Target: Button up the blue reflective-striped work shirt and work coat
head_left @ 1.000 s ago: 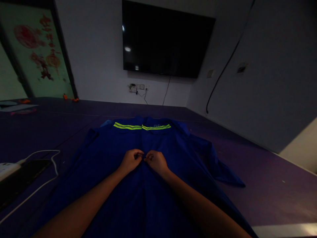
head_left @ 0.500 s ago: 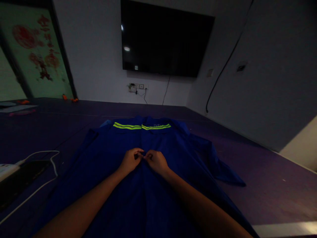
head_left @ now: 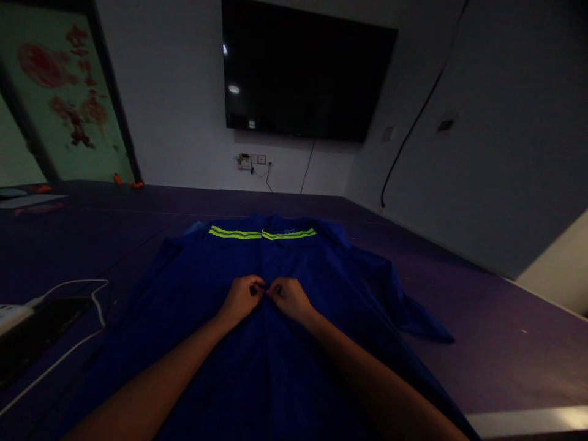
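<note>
A blue work jacket (head_left: 294,263) lies spread face up on the purple floor, its collar at the far end. Yellow-green reflective stripes cross its chest. Along the front opening, below the stripes, my left hand (head_left: 245,297) pinches the jacket's edge with thumb and fingers. My right hand (head_left: 288,297) pinches the cloth just across from it, the fingertips of both hands almost touching. Whatever small part lies between the fingertips is too dark to make out. One sleeve (head_left: 408,306) stretches out to the right.
To the left, a dark flat object (head_left: 41,334) lies beside a white power strip (head_left: 13,318) with a white cable (head_left: 98,306). A television (head_left: 307,70) hangs on the far wall above sockets (head_left: 257,160). A black cable (head_left: 413,125) runs down the right wall.
Both hands stay at nearly the same spot on the jacket front, with only slight finger movement. The whole view has shifted very slightly.
</note>
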The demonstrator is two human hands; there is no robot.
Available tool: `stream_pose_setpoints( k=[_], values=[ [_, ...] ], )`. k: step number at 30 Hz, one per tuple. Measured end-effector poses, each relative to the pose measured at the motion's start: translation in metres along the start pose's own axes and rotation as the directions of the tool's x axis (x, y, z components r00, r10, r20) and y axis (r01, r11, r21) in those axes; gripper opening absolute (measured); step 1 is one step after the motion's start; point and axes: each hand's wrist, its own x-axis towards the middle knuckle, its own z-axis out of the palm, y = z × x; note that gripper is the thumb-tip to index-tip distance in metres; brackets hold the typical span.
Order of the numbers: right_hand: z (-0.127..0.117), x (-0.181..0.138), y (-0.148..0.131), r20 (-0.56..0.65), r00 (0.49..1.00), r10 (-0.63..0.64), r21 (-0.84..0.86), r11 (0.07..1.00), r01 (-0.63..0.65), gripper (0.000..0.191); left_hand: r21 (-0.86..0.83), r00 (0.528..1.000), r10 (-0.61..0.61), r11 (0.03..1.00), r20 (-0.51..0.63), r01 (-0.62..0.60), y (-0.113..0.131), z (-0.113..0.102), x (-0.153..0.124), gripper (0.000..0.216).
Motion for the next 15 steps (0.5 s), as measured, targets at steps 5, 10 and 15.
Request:
stream_pose_setpoints(
  k=[5, 10, 15],
  values=[
    [-0.0002, 0.0006, 0.0022, 0.020, 0.999, -0.044, -0.004, 0.999, 0.044, 0.008, 0.102, 0.999, 0.038, 0.994, 0.039, -0.042, 0.0041, -0.0006, -0.0023, 0.016],
    [-0.0002, 0.0010, 0.0036, 0.036, 0.998, -0.060, 0.000, 0.998, 0.060, 0.007, 0.199, 0.995, 0.091, 0.975, 0.047, -0.099, 0.0053, -0.0005, -0.0027, 0.017],
    [-0.0002, 0.0014, 0.0044, 0.037, 0.997, -0.068, 0.016, 0.998, 0.068, 0.007, 0.206, 0.993, 0.098, 0.972, 0.072, -0.111, 0.0006, -0.0014, -0.0023, 0.017]
  ],
)
